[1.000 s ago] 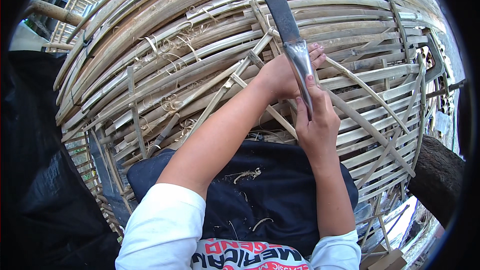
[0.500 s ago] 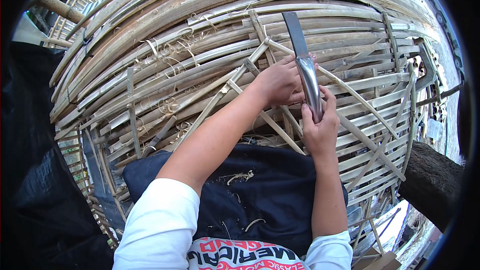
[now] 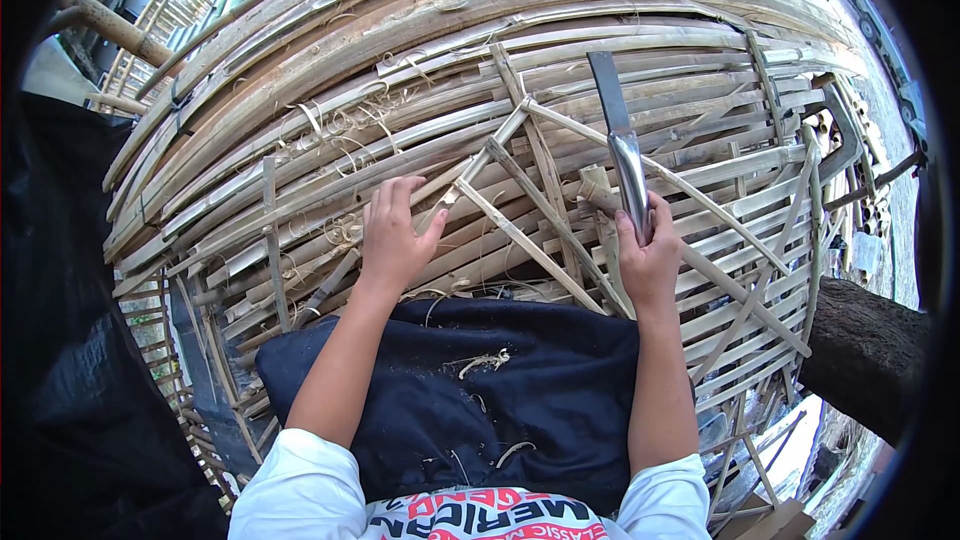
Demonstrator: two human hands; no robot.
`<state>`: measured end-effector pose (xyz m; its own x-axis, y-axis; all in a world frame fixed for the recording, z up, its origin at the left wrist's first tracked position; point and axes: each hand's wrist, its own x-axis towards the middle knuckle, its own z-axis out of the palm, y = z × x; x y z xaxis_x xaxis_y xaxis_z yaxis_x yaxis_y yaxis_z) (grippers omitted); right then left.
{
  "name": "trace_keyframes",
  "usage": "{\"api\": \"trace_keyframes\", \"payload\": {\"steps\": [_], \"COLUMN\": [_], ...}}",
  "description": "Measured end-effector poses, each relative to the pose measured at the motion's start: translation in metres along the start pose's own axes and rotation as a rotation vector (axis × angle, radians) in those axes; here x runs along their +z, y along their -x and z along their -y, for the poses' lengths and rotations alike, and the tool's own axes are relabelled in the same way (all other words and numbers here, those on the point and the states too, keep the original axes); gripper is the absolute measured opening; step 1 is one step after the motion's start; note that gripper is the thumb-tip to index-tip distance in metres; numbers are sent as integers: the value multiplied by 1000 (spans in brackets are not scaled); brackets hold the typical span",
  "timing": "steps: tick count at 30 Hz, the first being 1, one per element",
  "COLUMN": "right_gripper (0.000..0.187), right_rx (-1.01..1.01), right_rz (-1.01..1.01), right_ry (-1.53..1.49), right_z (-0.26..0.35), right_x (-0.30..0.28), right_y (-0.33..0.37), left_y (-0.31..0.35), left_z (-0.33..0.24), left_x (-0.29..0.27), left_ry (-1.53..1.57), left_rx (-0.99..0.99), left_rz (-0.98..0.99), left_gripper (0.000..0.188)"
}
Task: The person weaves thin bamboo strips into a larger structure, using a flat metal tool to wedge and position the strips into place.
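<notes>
My right hand (image 3: 652,258) grips the shiny metal handle of a knife (image 3: 613,105); its flat, dark, square-ended blade points up and away from me. To the left, my left hand (image 3: 398,235) is open and holds nothing, thumb apart from the fingers. It hovers near the left side of an angled frame of thin bamboo sticks (image 3: 493,152). The frame's peak lies beyond my hands, and one long stick slopes down to the right behind the knife. Between my hands, a thicker bamboo piece (image 3: 595,182) shows a cut end.
Long split bamboo slats (image 3: 420,35) are stacked across the far side, with curled shavings (image 3: 362,120) on them. A dark cloth (image 3: 470,330) covers my lap. A tree trunk (image 3: 865,360) stands at the right, and black sheeting (image 3: 80,320) hangs at the left.
My left hand has moved left and nearer, away from the knife and right hand, and its fingers have opened. The right hand, still holding the knife, has shifted slightly right and nearer.
</notes>
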<state>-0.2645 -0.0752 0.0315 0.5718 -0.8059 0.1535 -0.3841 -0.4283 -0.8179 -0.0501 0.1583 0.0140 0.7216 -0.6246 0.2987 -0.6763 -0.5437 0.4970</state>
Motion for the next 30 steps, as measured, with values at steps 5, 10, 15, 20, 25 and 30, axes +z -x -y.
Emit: {"api": "trace_keyframes", "payload": {"steps": [5,10,15,20,25,30], "right_gripper": [40,41,43,42,45,48], "right_rx": [-56,26,81,126,220,290], "right_rz": [-68,-165,-207,-271,-298,-265], "right_ry": [115,83,186,260,312,305], "right_z": [5,-1,-3,-3,-11,-3], "right_x": [14,10,12,16,9,14], "right_y": [-10,-28,-52,-59,-67,-67], "left_y": [7,-3,-6,-8,-24,-61], "left_z": [0,-11,6,4,-13,-34], "left_x": [9,26,33,36,29,34], "left_ry": [32,33,96,180,330,252], "left_rx": [61,-15,9,1,-93,-69], "left_rz": [31,96,17,43,47,21], "left_gripper": [46,49,33,33,36,44]}}
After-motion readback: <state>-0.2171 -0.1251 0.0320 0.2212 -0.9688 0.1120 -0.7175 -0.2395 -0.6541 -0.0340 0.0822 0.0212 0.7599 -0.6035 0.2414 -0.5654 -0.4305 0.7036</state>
